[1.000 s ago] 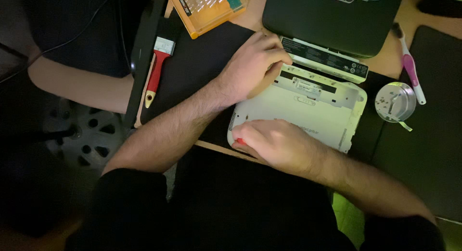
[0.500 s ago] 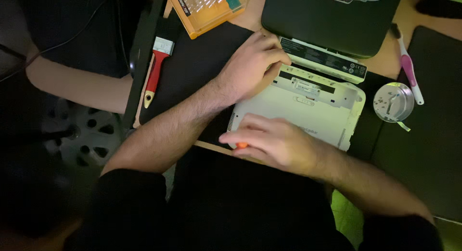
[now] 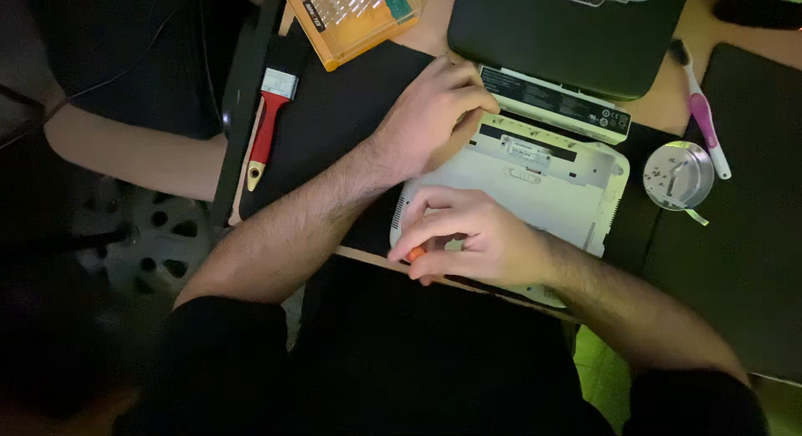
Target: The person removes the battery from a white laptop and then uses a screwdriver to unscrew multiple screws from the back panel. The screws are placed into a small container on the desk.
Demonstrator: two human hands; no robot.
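A white laptop [image 3: 551, 173] lies bottom-up on a black mat [image 3: 334, 127]. My left hand [image 3: 434, 119] rests flat on its upper left corner, fingers curled over the edge. At the near left corner of the laptop, my right hand [image 3: 476, 240] pinches a small tool with an orange handle [image 3: 415, 254], fingers closed around it. The tool's tip is hidden under my fingers. A long white battery strip [image 3: 555, 102] lies along the laptop's far edge.
A red-handled paintbrush [image 3: 269, 123] lies at the mat's left edge. An orange case of screwdriver bits [image 3: 351, 14] sits at the top. A black laptop [image 3: 576, 27] lies beyond the white one. A round metal dish [image 3: 678, 175] and a pink-and-white tool [image 3: 702, 119] sit to the right.
My right hand has lifted its fingers slightly and turned, so the orange handle now shows at the fingertips. My left hand has stayed in place.
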